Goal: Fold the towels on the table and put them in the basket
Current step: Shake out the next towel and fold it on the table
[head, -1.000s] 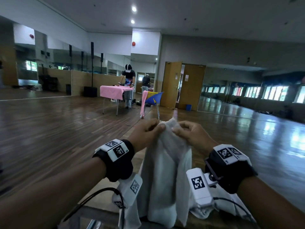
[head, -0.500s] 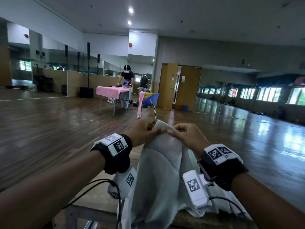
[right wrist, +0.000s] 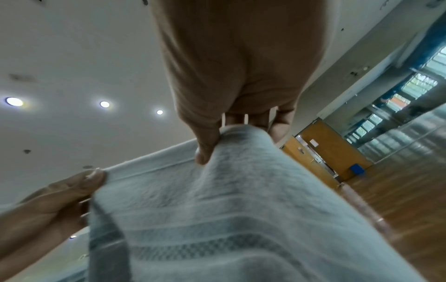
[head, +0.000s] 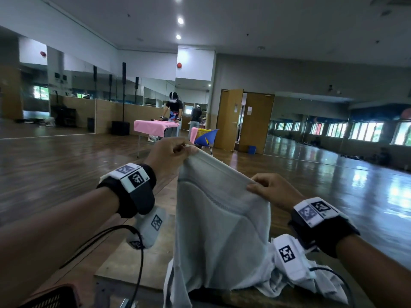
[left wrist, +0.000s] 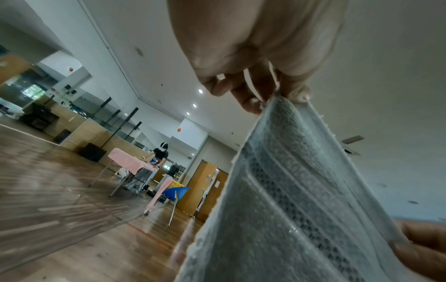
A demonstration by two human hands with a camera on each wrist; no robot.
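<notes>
A pale grey-white towel [head: 219,227] hangs in the air in front of me, held by its top hem. My left hand [head: 175,150] pinches one top corner, which is the higher one. My right hand [head: 264,187] pinches the hem further right and lower. The left wrist view shows the towel [left wrist: 289,190] with its woven band hanging from my left hand [left wrist: 275,91]. In the right wrist view my right hand [right wrist: 231,133] pinches a fold of the towel [right wrist: 229,209]. The towel's lower end reaches the wooden table [head: 142,263]. A dark basket [head: 51,296] corner shows bottom left.
More white cloth [head: 324,283] lies crumpled on the table at the right under my wrist. Far across the wooden floor a person stands at a pink-covered table [head: 153,126], with a blue chair [head: 206,137] and a yellow crate beside it.
My hands were together at the towel's top. They have moved apart along the hem, the right one sliding right and down, so the top edge is spread out.
</notes>
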